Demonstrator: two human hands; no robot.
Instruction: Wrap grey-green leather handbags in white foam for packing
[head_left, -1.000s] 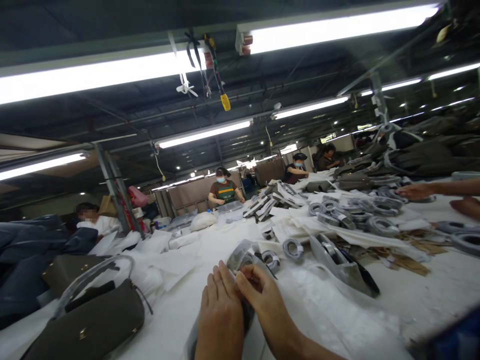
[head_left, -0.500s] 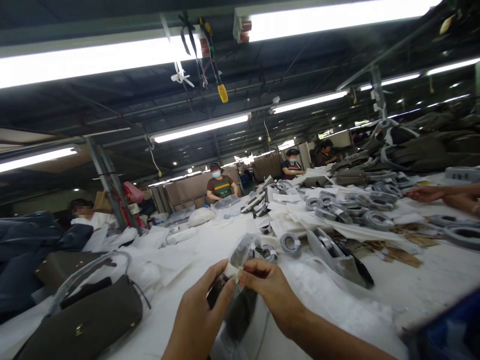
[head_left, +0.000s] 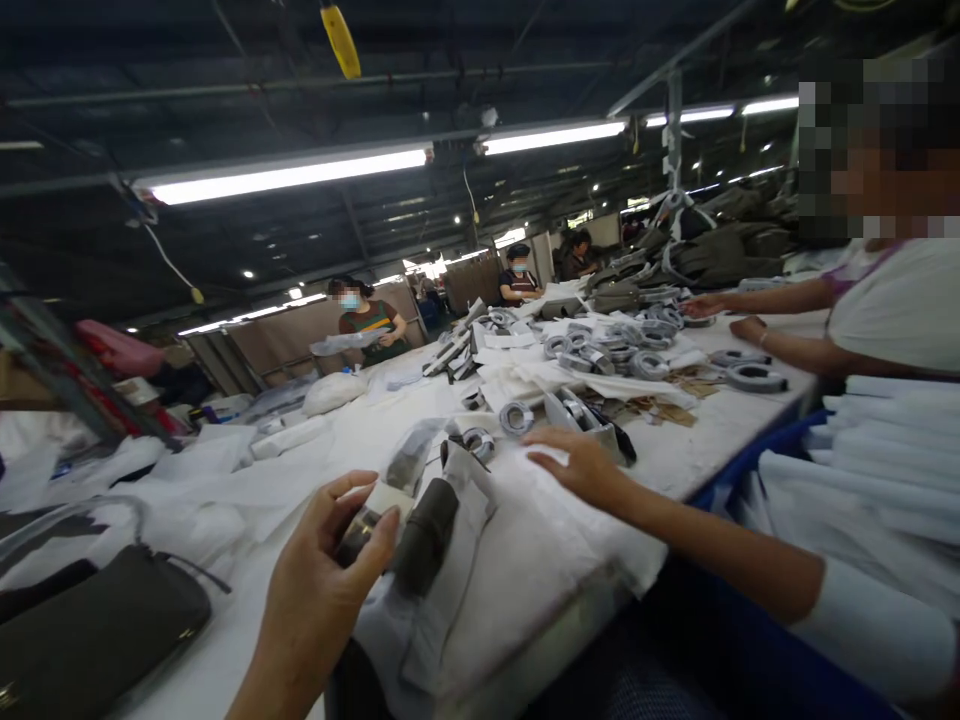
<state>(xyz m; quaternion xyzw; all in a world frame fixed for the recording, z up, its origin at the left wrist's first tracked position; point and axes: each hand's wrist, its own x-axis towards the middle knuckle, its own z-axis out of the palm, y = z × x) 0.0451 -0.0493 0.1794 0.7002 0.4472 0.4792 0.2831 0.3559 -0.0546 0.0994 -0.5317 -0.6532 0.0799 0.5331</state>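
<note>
My left hand (head_left: 330, 550) is closed around a glossy brownish roll-like piece (head_left: 358, 535) with a pale strip on it; its exact kind is hard to make out. Just to its right stands a dark olive bag (head_left: 426, 535), partly covered by white wrapping sheet (head_left: 469, 510). A clear-wrapped strap loop (head_left: 409, 455) rises from the bag, right beyond my left fingers. My right hand (head_left: 581, 470) is apart from the bag, fingers stretched out and holding nothing, over white sheet near a grey wrapped piece (head_left: 574, 412).
Grey wrapped strap coils (head_left: 516, 418) and papers lie across the white table (head_left: 345, 420). Another olive handbag (head_left: 97, 620) lies at left. A co-worker's arm (head_left: 795, 345) reaches in from the right. White rolled sheets (head_left: 885, 470) fill a blue-lined container beside the table.
My right hand has let go of the strip it pinched beside my left hand and moved right. The view has swung right and down, bringing a co-worker into sight.
</note>
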